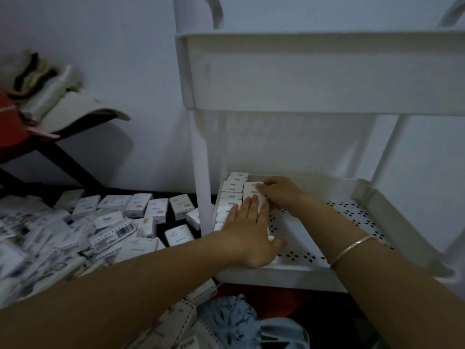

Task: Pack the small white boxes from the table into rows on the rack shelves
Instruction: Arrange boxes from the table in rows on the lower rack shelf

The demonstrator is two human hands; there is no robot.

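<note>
A white plastic rack stands against the wall, and its lower shelf (327,222) has a perforated floor. A row of small white boxes (231,195) runs along the shelf's left wall, with a second, shorter row (251,188) beside it. My left hand (249,230) lies flat with straight fingers on top of the boxes in the second row. My right hand (279,192) curls its fingers around the far boxes of that row from the right side. Many loose white boxes (100,222) lie heaped on the dark table to the left of the rack.
The rack's upper shelf (314,71) hangs over the lower one, and a white post (201,172) stands between table and shelf. A beige cap (83,109) and cloth sit on a dark stand at the left. A blue bag (251,323) lies below the shelf.
</note>
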